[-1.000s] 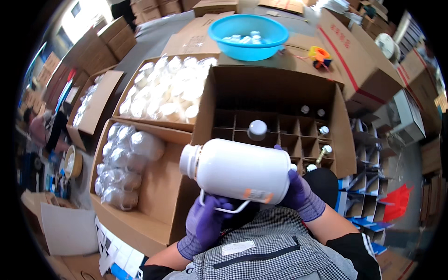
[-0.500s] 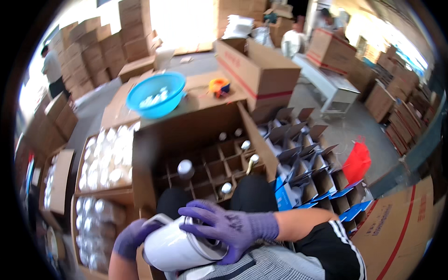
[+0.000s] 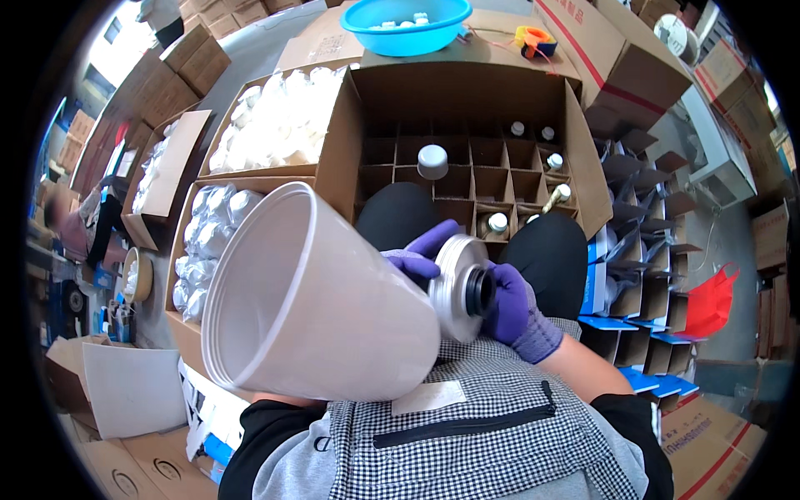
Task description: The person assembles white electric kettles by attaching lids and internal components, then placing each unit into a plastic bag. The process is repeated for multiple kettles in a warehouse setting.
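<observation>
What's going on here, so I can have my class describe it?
The person's gloved right hand grips a pale round part with a black centre, beside the base of a tilted white tub whose open mouth is turned left. The gloved left hand is partly hidden behind the tub, so its grip is unclear. Ahead, a divided cardboard box holds a few capped bottles.

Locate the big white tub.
In the head view, the big white tub is left of centre, mouth facing left, beside the round piece in the right hand.
</observation>
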`<move>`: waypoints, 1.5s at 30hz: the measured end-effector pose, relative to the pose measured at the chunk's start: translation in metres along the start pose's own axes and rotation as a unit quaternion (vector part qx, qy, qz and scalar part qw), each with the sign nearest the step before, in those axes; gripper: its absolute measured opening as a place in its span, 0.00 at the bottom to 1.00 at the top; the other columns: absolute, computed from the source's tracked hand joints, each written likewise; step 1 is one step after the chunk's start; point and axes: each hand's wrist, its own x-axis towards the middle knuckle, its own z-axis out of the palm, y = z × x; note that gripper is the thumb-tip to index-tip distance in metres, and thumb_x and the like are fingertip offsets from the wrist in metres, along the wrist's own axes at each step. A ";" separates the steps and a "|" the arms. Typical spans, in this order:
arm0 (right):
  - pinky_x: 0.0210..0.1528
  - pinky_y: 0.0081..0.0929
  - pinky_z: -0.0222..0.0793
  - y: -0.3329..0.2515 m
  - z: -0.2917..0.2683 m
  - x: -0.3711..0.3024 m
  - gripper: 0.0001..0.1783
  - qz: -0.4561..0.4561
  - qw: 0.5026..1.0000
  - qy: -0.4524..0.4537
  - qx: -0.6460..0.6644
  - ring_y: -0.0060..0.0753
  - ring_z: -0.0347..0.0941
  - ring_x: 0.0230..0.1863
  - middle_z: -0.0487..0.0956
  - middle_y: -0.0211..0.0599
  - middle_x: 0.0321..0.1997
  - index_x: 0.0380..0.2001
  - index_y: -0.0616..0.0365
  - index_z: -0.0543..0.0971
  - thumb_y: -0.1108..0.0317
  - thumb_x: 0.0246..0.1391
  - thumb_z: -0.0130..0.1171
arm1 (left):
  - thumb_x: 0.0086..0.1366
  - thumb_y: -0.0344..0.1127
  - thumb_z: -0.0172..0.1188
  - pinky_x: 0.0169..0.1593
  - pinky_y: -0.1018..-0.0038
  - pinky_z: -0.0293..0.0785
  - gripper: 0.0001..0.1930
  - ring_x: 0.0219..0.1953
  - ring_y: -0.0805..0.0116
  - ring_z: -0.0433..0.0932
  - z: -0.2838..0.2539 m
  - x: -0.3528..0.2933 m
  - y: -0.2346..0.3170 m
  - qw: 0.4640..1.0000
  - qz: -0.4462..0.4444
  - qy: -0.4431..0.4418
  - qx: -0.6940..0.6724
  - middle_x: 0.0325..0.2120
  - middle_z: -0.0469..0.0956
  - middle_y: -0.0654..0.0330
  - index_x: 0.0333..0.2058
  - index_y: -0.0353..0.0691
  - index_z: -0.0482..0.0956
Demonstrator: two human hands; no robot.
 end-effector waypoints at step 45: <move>0.49 0.39 0.77 -0.005 0.054 0.023 0.26 -0.188 0.660 -0.143 -0.713 0.46 0.80 0.43 0.82 0.46 0.42 0.52 0.58 0.78 0.51 0.58 0.62 | 0.73 0.45 0.54 0.62 0.63 0.74 0.23 0.59 0.57 0.75 -0.044 -0.063 -0.047 0.966 -0.036 0.227 -0.119 0.58 0.74 0.47 0.58 0.34 0.74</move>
